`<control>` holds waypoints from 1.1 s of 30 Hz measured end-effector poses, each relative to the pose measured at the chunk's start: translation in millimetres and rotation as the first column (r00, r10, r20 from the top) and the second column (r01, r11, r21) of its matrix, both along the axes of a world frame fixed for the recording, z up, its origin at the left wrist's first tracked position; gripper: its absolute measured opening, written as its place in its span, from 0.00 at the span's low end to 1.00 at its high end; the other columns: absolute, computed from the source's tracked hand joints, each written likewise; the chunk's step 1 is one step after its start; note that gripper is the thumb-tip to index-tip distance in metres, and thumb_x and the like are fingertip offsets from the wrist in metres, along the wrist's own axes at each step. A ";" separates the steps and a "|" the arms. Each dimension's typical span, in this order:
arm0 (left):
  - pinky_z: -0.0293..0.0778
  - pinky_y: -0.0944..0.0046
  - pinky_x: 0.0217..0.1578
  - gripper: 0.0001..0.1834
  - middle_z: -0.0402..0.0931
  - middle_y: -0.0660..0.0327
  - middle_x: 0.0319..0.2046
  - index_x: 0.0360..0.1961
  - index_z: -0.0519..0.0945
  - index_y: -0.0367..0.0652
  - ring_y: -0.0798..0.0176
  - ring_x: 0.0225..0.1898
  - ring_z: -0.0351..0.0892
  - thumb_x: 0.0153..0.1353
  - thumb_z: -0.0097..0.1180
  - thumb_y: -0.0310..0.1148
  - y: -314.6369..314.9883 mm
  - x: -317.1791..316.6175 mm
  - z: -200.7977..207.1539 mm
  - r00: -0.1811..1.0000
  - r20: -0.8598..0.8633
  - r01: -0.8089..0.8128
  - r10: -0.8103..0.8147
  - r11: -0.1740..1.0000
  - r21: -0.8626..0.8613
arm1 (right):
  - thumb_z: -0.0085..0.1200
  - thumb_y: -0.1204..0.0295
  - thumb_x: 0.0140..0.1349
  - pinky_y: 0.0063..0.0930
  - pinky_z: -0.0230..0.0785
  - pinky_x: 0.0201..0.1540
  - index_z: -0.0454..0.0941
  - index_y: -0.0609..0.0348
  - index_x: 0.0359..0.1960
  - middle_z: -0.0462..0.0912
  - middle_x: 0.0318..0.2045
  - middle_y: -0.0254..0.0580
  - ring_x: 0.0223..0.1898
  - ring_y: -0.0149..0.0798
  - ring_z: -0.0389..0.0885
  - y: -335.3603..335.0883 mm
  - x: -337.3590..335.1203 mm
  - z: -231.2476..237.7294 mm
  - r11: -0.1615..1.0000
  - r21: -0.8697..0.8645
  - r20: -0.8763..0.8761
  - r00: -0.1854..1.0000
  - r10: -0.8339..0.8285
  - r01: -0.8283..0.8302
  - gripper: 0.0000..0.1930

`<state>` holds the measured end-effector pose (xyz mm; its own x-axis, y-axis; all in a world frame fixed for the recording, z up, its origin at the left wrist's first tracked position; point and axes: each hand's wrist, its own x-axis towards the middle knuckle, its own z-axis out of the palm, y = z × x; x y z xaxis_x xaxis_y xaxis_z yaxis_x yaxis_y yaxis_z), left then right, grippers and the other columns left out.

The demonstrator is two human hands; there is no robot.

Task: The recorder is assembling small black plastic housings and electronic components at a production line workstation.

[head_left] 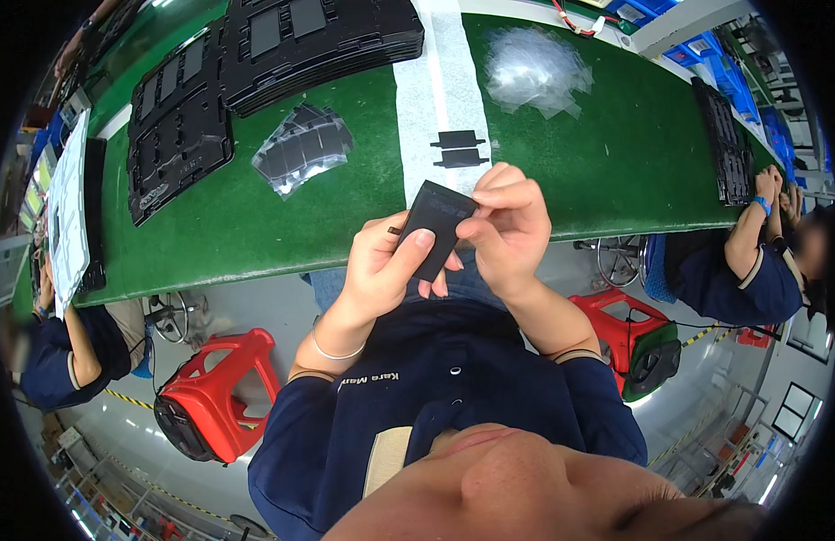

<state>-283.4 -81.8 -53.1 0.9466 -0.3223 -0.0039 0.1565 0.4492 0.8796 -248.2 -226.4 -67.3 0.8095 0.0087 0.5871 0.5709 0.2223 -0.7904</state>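
My left hand (381, 268) is wrapped round a flat black battery (435, 225), its thumb lying across the face. A small tab sticks out from the battery's left edge. At the battery's upper right corner, my right hand (510, 230) is closed, with index finger and thumb against the edge. Whether a thin film is also between those fingertips, I cannot make out. Just beyond, two small black strips (460, 149) with narrow end tabs lie on a white paper runner (421, 117).
Clear film sheets (536, 70) are piled at the far right, and a bundle of black-patterned sheets (305, 146) lies left of the runner. Stacked black trays (323, 45) fill the far left of the green table (607, 171). Co-workers sit at both sides; red stools (221, 388) stand behind.
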 end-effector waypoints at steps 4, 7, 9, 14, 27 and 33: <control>0.67 0.76 0.15 0.11 0.78 0.57 0.23 0.34 0.74 0.30 0.71 0.16 0.74 0.61 0.42 0.28 3.5 1.3 4.7 0.992 0.127 -0.046 0.018 0.975 0.219 | 0.53 0.69 0.57 0.19 0.59 0.35 0.71 0.61 0.32 0.71 0.29 0.34 0.30 0.26 0.67 -15.8 13.6 22.6 0.849 0.312 -0.367 0.770 0.522 -0.427 0.08; 0.68 0.75 0.16 0.09 0.77 0.59 0.22 0.31 0.75 0.30 0.73 0.16 0.73 0.60 0.44 0.25 2.4 1.2 4.5 0.977 0.213 -0.083 0.023 0.956 0.280 | 0.50 0.69 0.59 0.19 0.60 0.33 0.73 0.61 0.28 0.71 0.25 0.31 0.28 0.25 0.67 -27.0 22.8 25.8 0.794 0.253 -0.541 0.600 0.589 -0.552 0.08; 0.68 0.75 0.16 0.09 0.77 0.59 0.22 0.30 0.75 0.30 0.73 0.16 0.73 0.59 0.44 0.25 4.7 1.6 5.6 0.976 0.218 -0.083 0.017 0.951 0.297 | 0.51 0.71 0.58 0.19 0.60 0.27 0.74 0.62 0.24 0.72 0.21 0.29 0.25 0.23 0.67 -22.1 22.0 25.8 0.776 0.273 -0.538 0.579 0.613 -0.568 0.08; 0.68 0.74 0.17 0.08 0.77 0.59 0.21 0.30 0.76 0.30 0.73 0.16 0.72 0.59 0.45 0.24 5.8 0.0 9.1 0.981 0.192 -0.104 0.038 0.932 0.348 | 0.53 0.75 0.56 0.19 0.59 0.23 0.75 0.63 0.24 0.74 0.23 0.34 0.22 0.25 0.68 -20.3 19.5 24.8 0.907 -0.351 -0.121 0.972 0.200 -0.231 0.05; 0.59 0.77 0.17 0.16 0.75 0.58 0.29 0.41 0.70 0.31 0.74 0.19 0.69 0.66 0.36 0.34 -14.0 -4.3 -7.5 0.970 0.161 -0.183 0.180 0.983 0.006 | 0.47 0.72 0.59 0.19 0.61 0.26 0.75 0.64 0.26 0.74 0.22 0.35 0.23 0.25 0.68 -14.0 20.8 28.7 0.923 -0.258 -0.315 0.928 0.198 -0.285 0.09; 0.59 0.76 0.18 0.18 0.73 0.58 0.30 0.43 0.69 0.31 0.73 0.19 0.68 0.66 0.35 0.37 -10.1 -2.5 -2.7 0.992 0.087 -0.088 0.092 0.995 -0.053 | 0.45 0.74 0.60 0.19 0.61 0.30 0.73 0.66 0.25 0.71 0.24 0.37 0.28 0.27 0.69 -12.4 22.8 36.2 0.925 -0.204 -0.336 0.910 0.241 -0.320 0.09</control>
